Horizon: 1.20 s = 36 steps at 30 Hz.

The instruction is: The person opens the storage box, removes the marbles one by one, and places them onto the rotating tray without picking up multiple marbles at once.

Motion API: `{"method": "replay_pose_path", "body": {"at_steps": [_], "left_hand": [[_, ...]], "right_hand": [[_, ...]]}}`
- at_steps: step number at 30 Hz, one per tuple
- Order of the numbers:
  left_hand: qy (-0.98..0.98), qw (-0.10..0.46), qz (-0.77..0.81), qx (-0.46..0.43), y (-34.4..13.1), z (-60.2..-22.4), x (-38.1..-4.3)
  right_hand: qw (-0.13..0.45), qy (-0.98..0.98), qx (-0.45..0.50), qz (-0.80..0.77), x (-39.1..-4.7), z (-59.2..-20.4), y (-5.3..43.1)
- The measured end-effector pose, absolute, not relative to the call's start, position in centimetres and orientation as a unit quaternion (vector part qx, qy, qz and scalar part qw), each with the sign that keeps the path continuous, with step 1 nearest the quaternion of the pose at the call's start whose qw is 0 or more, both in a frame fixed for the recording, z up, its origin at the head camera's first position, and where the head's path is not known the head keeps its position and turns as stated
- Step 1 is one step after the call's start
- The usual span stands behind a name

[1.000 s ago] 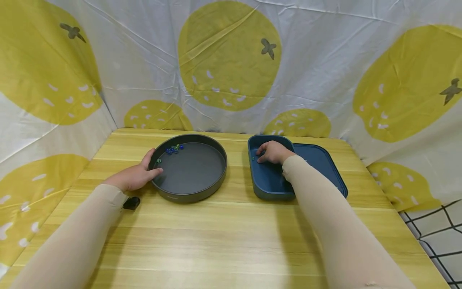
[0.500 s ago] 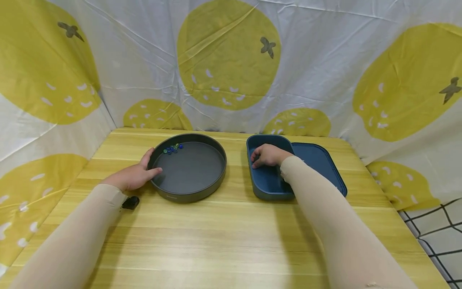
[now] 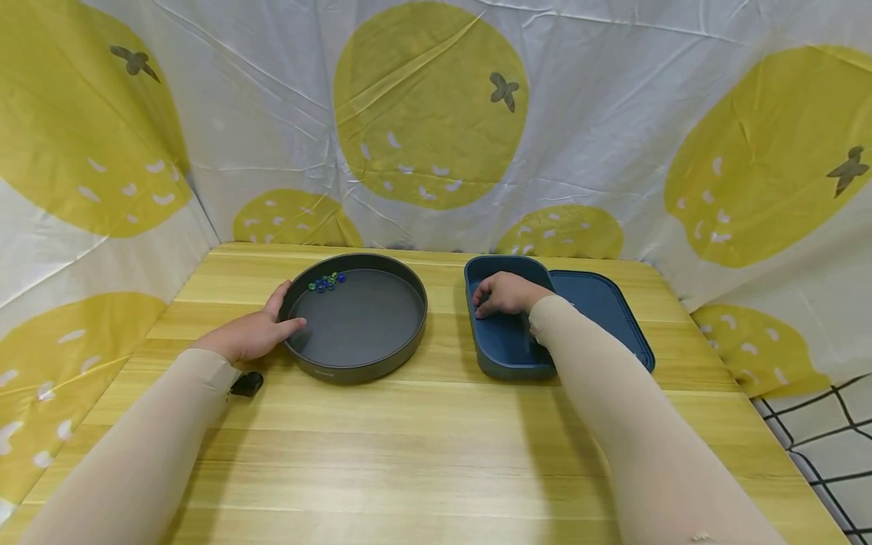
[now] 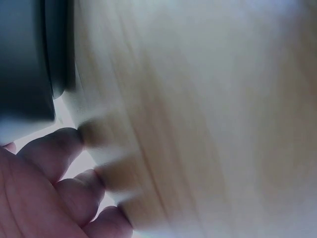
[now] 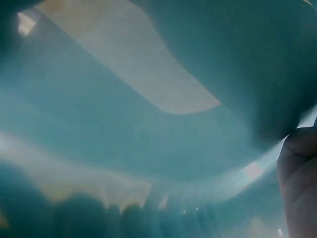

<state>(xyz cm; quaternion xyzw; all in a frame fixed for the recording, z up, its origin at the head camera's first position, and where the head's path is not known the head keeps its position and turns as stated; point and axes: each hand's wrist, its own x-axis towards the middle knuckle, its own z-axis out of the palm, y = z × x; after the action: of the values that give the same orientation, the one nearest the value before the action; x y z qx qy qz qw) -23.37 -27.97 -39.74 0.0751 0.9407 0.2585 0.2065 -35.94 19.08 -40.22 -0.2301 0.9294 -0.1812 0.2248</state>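
In the head view my left hand (image 3: pixel 248 333) rests at the left side of a round dark grey pan (image 3: pixel 357 325). Its thumb lies over the rim and its spread fingers are outside. Several blue and green marbles (image 3: pixel 327 282) sit together at the pan's far left inside. My right hand (image 3: pixel 507 294) reaches into a deep blue rectangular container (image 3: pixel 511 352), fingers bent down near its left wall. I cannot tell what its fingertips hold. In the left wrist view, fingertips (image 4: pixel 62 141) touch the table beside the pan. The right wrist view shows the container's inner wall and a bent finger (image 5: pixel 302 173).
A flat blue lid (image 3: pixel 599 303) lies right of the container, partly behind the right sleeve. A small black object (image 3: pixel 247 384) is at the left wrist. Lemon-print cloth (image 3: pixel 432 106) hangs behind the wooden table (image 3: pixel 409 454). Black wire mesh (image 3: pixel 827 446) is at the right.
The green marble near the pan's left wall has rolled back to the group. The right hand has shifted slightly left in the container, covering where a small marble was showing. The left hand stays put.
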Motion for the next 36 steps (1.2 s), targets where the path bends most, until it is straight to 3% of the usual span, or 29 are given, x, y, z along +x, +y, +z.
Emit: {"method": "replay_pose_path", "body": {"at_steps": [19,36], "left_hand": [[0.941,0.203,0.260,0.081,-28.0,-39.4,-23.3],[0.939,0.203,0.264,0.086,-28.1,-39.7,-23.4]], "right_hand": [[0.198,0.920,-0.182,-0.284,-35.2,-35.8,19.7],[0.181,0.905,-0.259,-0.285,-32.6,-32.3,10.7]]}}
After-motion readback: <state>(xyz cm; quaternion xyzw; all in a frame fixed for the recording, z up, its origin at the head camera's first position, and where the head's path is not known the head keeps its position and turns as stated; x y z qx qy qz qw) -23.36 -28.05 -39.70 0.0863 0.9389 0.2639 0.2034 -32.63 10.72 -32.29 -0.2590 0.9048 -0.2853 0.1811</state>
